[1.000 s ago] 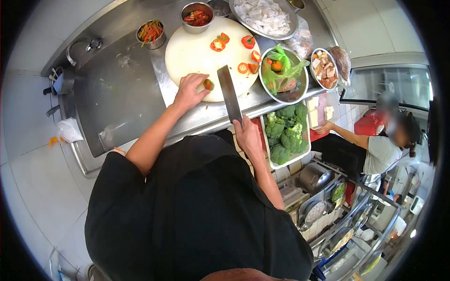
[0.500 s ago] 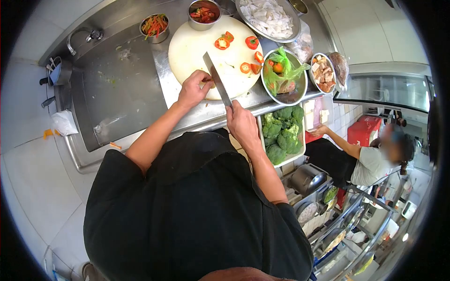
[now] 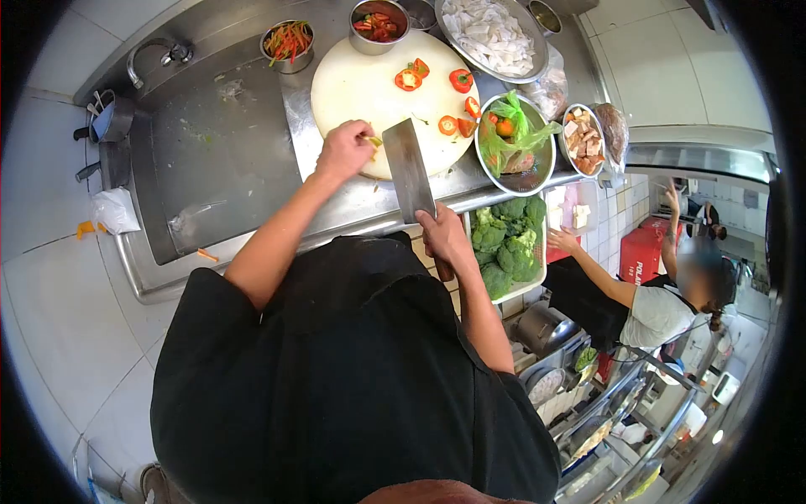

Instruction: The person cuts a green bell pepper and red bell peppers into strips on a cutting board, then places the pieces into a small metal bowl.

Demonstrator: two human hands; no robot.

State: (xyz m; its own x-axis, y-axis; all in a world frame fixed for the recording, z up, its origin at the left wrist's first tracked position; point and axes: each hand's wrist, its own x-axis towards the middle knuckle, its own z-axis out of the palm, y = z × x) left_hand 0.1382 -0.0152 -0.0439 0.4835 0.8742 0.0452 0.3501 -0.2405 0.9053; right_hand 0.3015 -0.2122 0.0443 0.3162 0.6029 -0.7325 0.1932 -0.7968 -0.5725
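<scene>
At the near left edge of the round white cutting board point(image 3: 353, 92), my left hand point(image 3: 344, 153) is closed, its fingertips pinching a small yellow-green vegetable piece point(image 3: 374, 141). My right hand point(image 3: 447, 239) grips the handle of a cleaver point(image 3: 407, 164), whose broad flat side faces up over the board's near edge, apart from my left hand. Farther back on the board lie a cut red pepper point(image 3: 408, 80) and a red pepper end point(image 3: 461, 81). Several red pepper pieces point(image 3: 447, 125) sit at the right.
Left of the board is a steel sink point(image 3: 227, 160). Around the board stand bowls of pepper strips point(image 3: 287, 42), chopped red pepper point(image 3: 379, 28) and white slices point(image 3: 487, 38), plus a colander point(image 3: 537, 176). Broccoli point(image 3: 512, 239) fills a basket at right; a co-worker point(image 3: 663, 311) stands beyond.
The cleaver has turned from nearly edge-on to showing its broad side, and my right hand has shifted nearer my body. My left hand still pinches a piece. The co-worker has raised one arm.
</scene>
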